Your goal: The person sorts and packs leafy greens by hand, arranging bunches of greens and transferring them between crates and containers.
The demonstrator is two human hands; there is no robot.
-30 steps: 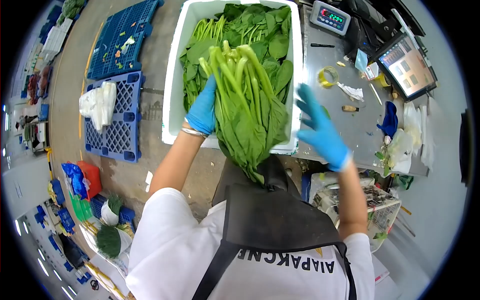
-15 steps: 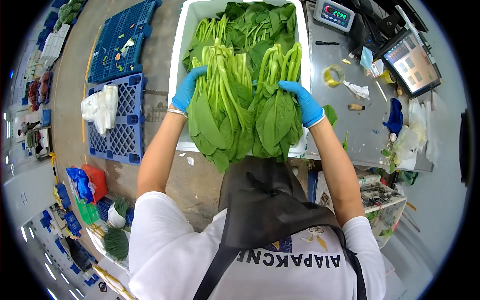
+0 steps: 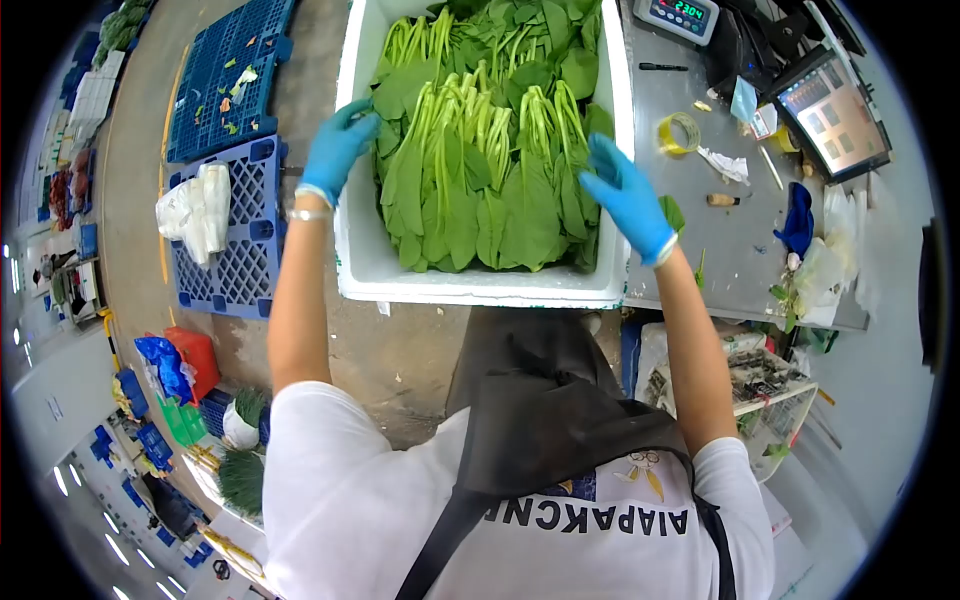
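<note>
The leafy greens (image 3: pixel 455 190) lie inside the white foam box (image 3: pixel 480 292), stalks pointing away from the person, leaf tips toward the near wall. The left hand (image 3: pixel 340 150) is empty, its fingers parted and loosely bent at the box's left rim. The right hand (image 3: pixel 628 198) is also open and empty at the right rim, its thumb near the outer leaves; whether it touches them I cannot tell. With greens packed close along both sides, a hand pushing down there could crease leaves against the foam or snap a stalk. A knock on the rim could shift the 2 nearest clumps, since they appear to rest loosely on top. A loose leaf (image 3: pixel 672 212) on the metal tabletop (image 3: pixel 725 250), just beside the right wrist, could be swept off by a careless sleeveless forearm.
</note>
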